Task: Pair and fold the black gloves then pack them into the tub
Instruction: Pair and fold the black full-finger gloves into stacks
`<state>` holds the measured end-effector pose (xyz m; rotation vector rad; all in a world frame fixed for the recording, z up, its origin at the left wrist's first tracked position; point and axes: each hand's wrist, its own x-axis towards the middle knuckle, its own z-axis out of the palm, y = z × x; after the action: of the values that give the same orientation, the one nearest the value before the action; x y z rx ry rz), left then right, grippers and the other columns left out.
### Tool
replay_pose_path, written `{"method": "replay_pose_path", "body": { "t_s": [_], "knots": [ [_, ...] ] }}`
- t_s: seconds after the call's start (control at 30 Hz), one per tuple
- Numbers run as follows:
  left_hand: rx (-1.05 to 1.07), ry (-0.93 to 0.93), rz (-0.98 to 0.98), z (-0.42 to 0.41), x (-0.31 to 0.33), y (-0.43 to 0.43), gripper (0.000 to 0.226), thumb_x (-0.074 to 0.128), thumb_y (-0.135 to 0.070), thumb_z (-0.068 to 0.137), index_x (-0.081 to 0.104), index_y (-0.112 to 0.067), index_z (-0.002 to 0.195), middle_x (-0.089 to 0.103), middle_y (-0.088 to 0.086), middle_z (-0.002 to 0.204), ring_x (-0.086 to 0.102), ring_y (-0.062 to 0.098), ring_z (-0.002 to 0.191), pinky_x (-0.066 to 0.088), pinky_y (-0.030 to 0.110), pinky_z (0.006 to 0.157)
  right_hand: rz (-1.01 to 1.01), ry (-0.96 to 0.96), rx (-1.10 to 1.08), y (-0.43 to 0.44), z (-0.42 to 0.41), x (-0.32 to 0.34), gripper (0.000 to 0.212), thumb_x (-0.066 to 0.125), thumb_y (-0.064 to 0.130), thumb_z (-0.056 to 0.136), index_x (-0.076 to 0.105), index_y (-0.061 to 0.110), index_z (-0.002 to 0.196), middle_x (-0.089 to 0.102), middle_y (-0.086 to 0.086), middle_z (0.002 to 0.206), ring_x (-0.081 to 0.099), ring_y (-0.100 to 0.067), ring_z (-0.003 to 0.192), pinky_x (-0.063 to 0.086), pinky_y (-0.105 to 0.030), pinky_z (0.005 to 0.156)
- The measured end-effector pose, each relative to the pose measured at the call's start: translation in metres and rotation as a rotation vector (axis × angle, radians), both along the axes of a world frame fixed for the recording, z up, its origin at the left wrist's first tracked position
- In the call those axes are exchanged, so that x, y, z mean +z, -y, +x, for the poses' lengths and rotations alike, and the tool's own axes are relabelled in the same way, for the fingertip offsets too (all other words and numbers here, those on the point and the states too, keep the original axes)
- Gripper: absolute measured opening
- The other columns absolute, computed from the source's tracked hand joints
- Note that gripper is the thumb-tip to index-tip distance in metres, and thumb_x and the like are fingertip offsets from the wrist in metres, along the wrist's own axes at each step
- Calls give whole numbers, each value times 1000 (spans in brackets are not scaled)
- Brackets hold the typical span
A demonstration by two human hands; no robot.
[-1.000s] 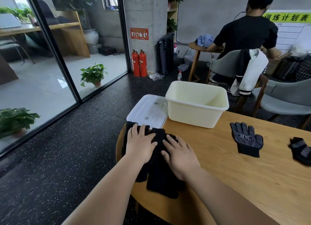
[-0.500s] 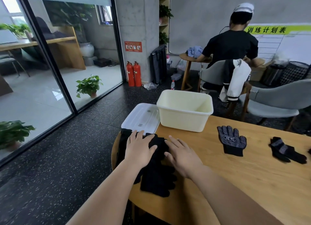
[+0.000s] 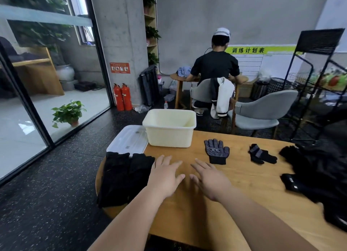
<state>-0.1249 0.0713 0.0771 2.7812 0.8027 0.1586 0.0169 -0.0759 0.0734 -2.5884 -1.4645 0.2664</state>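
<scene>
Round light-wood bench (image 3: 244, 203) carries everything. Loose heap of black knit gloves (image 3: 323, 175) on its right side, tangled, running out of view at the right edge; white marks show on one cuff. Flat stack of black gloves (image 3: 122, 175) at the bench's left edge, laid side by side, fingers pointing away, cuffs hanging over the near rim. Cream rectangular plastic tub (image 3: 169, 136) stands upright at the far edge, open top, well apart from the heap. Clear flat plastic lid (image 3: 129, 140) lies just left of the tub, touching it, with the flat stack's fingertips overlapping its near edge. Left hand (image 3: 165, 177) and right hand (image 3: 210, 177) are palm down over bare wood, fingers spread, apart from each other, holding nothing; contact with the bench cannot be told. Left hand is just beside the flat stack. Single black glove with grey grip dots (image 3: 216, 151) lies flat, fingers away, right of the tub. Small crumpled black glove with grey stripes (image 3: 261, 155) lies between it and the heap.
</scene>
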Motion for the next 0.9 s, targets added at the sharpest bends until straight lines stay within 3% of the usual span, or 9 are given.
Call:
{"method": "replay_pose_path", "body": {
  "t_s": [0.27,0.53,0.9],
  "knots": [
    [-132,-11,-1,40,-7,54,59,45,-60,106,34,-43,161,20,1,174,4,28,162,11,47,131,4,-29,-131,66,28,-5,60,32,59,108,25,36,163,11,13,174,15,-23,160,35,-48,122],
    [-213,-61,13,74,-24,83,60,45,-60,107,32,-42,163,20,0,174,6,27,161,12,45,130,-7,-68,-240,104,57,-27,61,35,56,109,22,36,165,12,9,175,14,-25,161,28,-43,125],
    [-263,-117,-1,122,-65,90,67,38,-60,108,20,-34,168,5,-1,178,-1,24,163,9,45,132,-21,-52,-347,123,97,-68,63,32,60,108,23,34,164,5,8,176,4,-23,162,20,-44,128]
  ]
}}
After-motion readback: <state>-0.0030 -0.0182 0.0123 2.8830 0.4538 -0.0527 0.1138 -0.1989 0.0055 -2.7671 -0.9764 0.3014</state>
